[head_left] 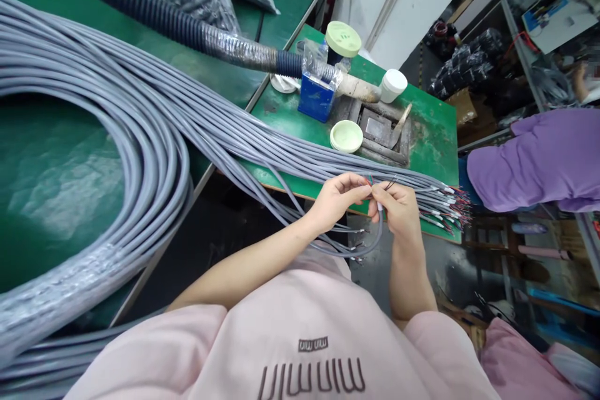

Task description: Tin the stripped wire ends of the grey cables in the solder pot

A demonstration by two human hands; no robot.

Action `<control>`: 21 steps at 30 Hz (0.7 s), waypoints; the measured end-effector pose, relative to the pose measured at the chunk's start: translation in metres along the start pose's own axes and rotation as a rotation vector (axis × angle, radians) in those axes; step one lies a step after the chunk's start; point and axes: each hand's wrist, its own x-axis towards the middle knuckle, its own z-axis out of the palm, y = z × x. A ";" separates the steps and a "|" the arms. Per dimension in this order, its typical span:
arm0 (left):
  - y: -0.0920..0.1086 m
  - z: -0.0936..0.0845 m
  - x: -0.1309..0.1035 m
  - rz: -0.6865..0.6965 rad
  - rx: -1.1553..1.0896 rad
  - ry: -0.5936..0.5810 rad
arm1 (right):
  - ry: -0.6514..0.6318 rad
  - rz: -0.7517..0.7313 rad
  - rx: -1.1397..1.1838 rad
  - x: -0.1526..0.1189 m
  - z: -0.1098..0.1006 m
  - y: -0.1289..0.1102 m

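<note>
Both hands meet over the front edge of the green table, at the stripped end of one grey cable [379, 231]. My left hand [338, 199] is closed, its thumb and forefinger pinching thin coloured wires, red and green among them. Just beside it, my right hand [397, 205] is closed around the cable end near a white band, with dark wire tips sticking out above the fingers. From there the cable bends down and back to the left. Behind the hands lies a thick bundle of grey cables [281, 140], whose stripped ends [457, 203] show red and dark wires.
A solder pot [377, 125] with a scraper stands behind the hands, near a pale green lid [345, 136], a white jar [392, 85] and a blue box [316, 97]. A black corrugated hose [140, 6] crosses above. A person in purple [539, 159] is at the right.
</note>
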 end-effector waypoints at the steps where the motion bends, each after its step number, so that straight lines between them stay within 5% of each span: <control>1: 0.000 0.000 0.000 -0.008 -0.015 0.017 | -0.007 -0.003 -0.008 -0.001 0.000 0.001; 21: -0.006 -0.004 0.001 -0.059 -0.110 0.077 | -0.059 0.021 0.004 0.002 0.005 0.007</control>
